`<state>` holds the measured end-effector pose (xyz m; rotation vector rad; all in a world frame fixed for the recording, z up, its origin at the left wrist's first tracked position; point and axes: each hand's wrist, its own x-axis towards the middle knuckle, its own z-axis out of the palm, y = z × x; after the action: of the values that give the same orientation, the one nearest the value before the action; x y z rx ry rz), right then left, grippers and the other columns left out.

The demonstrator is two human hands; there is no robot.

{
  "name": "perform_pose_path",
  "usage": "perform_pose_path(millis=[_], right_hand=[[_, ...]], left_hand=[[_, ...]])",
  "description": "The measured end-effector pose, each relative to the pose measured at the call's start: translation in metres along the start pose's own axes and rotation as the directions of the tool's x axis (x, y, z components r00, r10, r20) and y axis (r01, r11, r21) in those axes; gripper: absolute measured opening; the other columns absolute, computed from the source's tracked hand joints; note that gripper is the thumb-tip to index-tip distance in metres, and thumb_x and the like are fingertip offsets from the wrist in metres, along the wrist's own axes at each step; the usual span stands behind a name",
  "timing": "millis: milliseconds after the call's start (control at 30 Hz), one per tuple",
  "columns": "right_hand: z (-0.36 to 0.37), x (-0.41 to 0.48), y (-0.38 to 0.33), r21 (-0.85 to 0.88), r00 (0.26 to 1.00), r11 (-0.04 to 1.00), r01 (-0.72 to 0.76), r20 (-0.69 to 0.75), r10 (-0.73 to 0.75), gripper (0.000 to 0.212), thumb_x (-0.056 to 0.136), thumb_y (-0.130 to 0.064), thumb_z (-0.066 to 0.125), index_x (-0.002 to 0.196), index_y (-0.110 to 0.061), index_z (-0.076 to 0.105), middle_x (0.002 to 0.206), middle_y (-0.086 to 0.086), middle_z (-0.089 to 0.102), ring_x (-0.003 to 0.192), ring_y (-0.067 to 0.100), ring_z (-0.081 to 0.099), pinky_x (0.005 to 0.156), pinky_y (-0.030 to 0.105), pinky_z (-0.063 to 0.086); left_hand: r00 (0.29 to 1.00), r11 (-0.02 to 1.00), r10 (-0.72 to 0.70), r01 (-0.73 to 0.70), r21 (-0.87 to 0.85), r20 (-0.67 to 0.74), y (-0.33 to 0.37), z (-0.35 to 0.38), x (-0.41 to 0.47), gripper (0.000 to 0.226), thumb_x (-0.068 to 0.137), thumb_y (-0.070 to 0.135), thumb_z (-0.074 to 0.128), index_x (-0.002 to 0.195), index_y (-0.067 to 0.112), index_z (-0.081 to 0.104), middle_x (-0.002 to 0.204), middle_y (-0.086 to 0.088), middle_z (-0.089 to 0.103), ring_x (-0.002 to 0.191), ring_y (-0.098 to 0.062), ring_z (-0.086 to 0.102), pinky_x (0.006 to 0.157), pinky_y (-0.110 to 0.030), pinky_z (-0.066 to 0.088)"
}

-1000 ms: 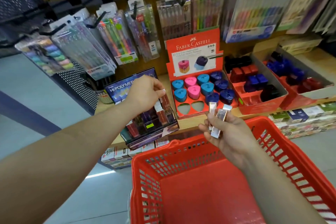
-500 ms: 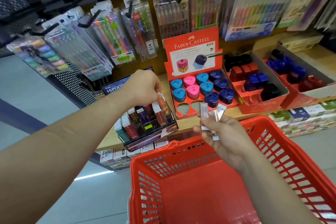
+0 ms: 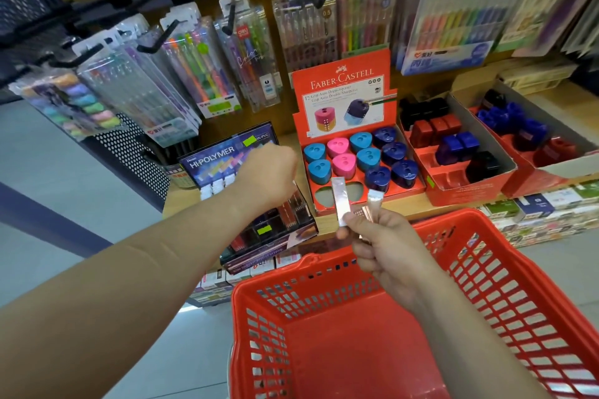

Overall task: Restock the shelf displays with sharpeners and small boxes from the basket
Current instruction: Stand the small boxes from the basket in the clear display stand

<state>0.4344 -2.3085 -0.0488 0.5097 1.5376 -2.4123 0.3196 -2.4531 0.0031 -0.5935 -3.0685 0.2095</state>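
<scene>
Head view: right hand [image 3: 389, 249] pinched slim silver and copper boxes [image 3: 342, 204] between thumb and fingers, over the red plastic basket [image 3: 340, 350].
Left: left hand [image 3: 264, 178] knuckles-up over dark display tray [image 3: 278, 227] of slim boxes; fingers hidden, grip unclear.
Shelf: blue and pink triangular sharpeners [image 3: 369, 159] sat in red cardboard display [image 3: 343, 84], beside tray.

Brand names and numbers on the displays

The red sharpener display [image 3: 343, 97] read "FABER-CASTELL" and "12 Grip Auto Double Sharpener". Left of it, the dark blue box [image 3: 214, 159] read "HI-POLYMER". A hanging pen pack [image 3: 308, 32] showed "0.5".
</scene>
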Motion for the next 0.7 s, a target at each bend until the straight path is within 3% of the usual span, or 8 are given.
perform_pose_path(millis=[67, 133, 200, 300, 367, 500, 633, 700], right_hand=[[0.003, 0.0, -0.001, 0.016, 1.0, 1.0, 0.017, 0.011, -0.017, 0.005, 0.097, -0.009, 0.054, 0.093, -0.01, 0.057, 0.07, 0.005, 0.067, 0.044, 0.006, 0.025, 0.036, 0.015, 0.018], [0.005, -0.001, -0.002, 0.064, 1.0, 0.998, 0.029, 0.01, -0.03, 0.006, 0.096, -0.013, 0.056, 0.09, -0.011, 0.058, 0.07, 0.003, 0.067, 0.044, 0.006, 0.026, 0.037, 0.015, 0.017], [0.006, 0.0, -0.001, 0.154, 0.999, 0.988, 0.034, -0.01, -0.033, 0.01, 0.095, -0.016, 0.058, 0.085, -0.013, 0.06, 0.068, 0.002, 0.063, 0.043, 0.005, 0.028, 0.038, 0.015, 0.017], [0.009, 0.001, 0.001, 0.255, 0.999, 0.966, 0.041, -0.026, -0.035, 0.011, 0.094, -0.017, 0.058, 0.084, -0.012, 0.059, 0.067, 0.002, 0.058, 0.041, 0.003, 0.03, 0.036, 0.013, 0.018], [0.011, 0.002, 0.001, 0.259, 0.999, 0.965, 0.038, -0.031, -0.031, 0.01, 0.093, -0.017, 0.058, 0.085, -0.012, 0.06, 0.066, 0.001, 0.055, 0.041, 0.003, 0.03, 0.035, 0.013, 0.019], [0.012, 0.003, -0.001, 0.265, 0.998, 0.964, 0.013, -0.055, 0.001, 0.01, 0.094, -0.012, 0.057, 0.101, -0.011, 0.065, 0.071, 0.002, 0.053, 0.046, 0.006, 0.031, 0.038, 0.015, 0.02], [0.012, 0.002, -0.005, 0.379, 0.998, 0.926, -0.013, -0.052, 0.035, 0.026, 0.092, 0.008, 0.047, 0.112, -0.005, 0.056, 0.096, 0.018, 0.07, 0.064, 0.014, 0.055, 0.05, 0.018, 0.04], [0.01, 0.001, -0.005, 0.372, 0.999, 0.928, -0.015, -0.033, 0.03, 0.018, 0.096, 0.006, 0.044, 0.108, -0.003, 0.055, 0.106, 0.023, 0.071, 0.081, 0.022, 0.069, 0.062, 0.022, 0.053]], left_hand=[[0.999, 0.997, -0.045, 0.046, -0.058, 0.012, 0.0, -0.004, 0.002, 0.014, 0.083, 0.025, 0.067, 0.088, 0.012, 0.063, 0.086, -0.003, 0.064, 0.086, -0.023, 0.061, 0.064, -0.031, 0.043], [0.989, 0.913, -0.077, 0.121, -0.39, 0.126, -0.002, -0.014, 0.005, 0.016, 0.083, 0.025, 0.068, 0.086, 0.01, 0.064, 0.083, -0.001, 0.065, 0.081, -0.019, 0.061, 0.066, -0.031, 0.05], [0.918, 0.578, 0.066, 0.285, -0.765, 0.392, 0.001, -0.027, 0.003, 0.017, 0.089, 0.02, 0.066, 0.094, 0.004, 0.069, 0.085, -0.006, 0.069, 0.073, -0.015, 0.063, 0.065, -0.025, 0.055], [0.807, 0.465, 0.306, 0.336, -0.819, 0.505, 0.012, -0.033, -0.007, 0.022, 0.089, 0.022, 0.066, 0.1, 0.003, 0.069, 0.085, -0.007, 0.068, 0.072, -0.01, 0.063, 0.07, -0.019, 0.055], [0.849, 0.475, 0.29, 0.274, -0.836, 0.443, 0.018, -0.027, -0.011, 0.02, 0.085, 0.019, 0.07, 0.096, 0.003, 0.07, 0.084, -0.005, 0.068, 0.075, -0.01, 0.065, 0.073, -0.022, 0.057], [0.924, 0.25, 0.11, 0.331, -0.91, 0.366, 0.001, -0.037, -0.005, 0.018, 0.09, 0.011, 0.063, 0.102, -0.001, 0.066, 0.094, -0.015, 0.071, 0.078, -0.016, 0.072, 0.065, -0.018, 0.058], [0.992, 0.794, 0.005, 0.072, -0.603, 0.124, -0.035, -0.054, 0.006, 0.012, 0.095, 0.02, 0.057, 0.102, 0.017, 0.067, 0.085, -0.001, 0.068, 0.072, -0.01, 0.067, 0.066, -0.025, 0.056], [0.995, 0.892, 0.05, -0.007, -0.452, 0.084, -0.044, -0.054, 0.008, 0.012, 0.094, 0.021, 0.058, 0.1, 0.024, 0.068, 0.081, 0.007, 0.065, 0.07, -0.008, 0.066, 0.066, -0.026, 0.051]])
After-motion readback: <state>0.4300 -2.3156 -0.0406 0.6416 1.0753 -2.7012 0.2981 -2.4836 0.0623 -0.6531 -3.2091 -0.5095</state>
